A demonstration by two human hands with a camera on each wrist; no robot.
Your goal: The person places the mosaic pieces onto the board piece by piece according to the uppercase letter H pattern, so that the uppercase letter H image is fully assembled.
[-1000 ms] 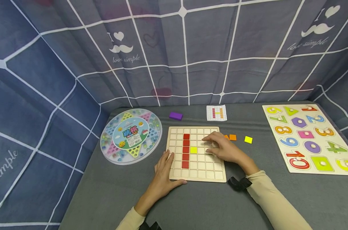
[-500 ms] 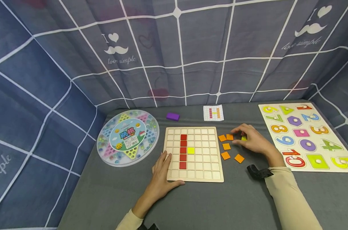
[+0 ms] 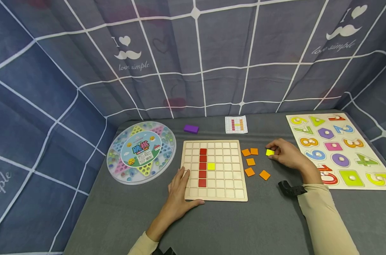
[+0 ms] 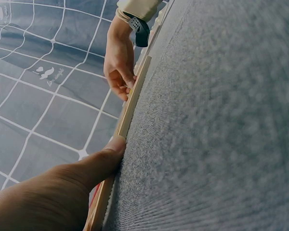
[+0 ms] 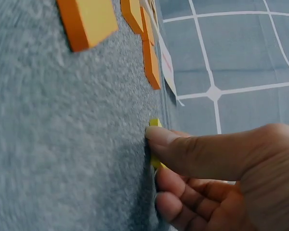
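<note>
A wooden grid board lies on the table with a column of red square tiles and one yellow tile in its cells. My left hand rests at its lower left corner, fingers straight along the left side; the thumb touches the front edge. Right of the board, my right hand pinches another yellow tile between thumb and fingers, low at the table surface. In the right wrist view the thumb covers much of that yellow tile. Several orange tiles lie between board and right hand.
Behind the board are a small pattern card and a purple block. A round Chinese checkers set stands at the left. A number and shape puzzle board lies at the right, partly under the right forearm. A curtain borders the table.
My right hand has moved from over the grid board rightward past the orange tiles to the loose yellow tile, which it now pinches. The left hand stays at the board's corner.
</note>
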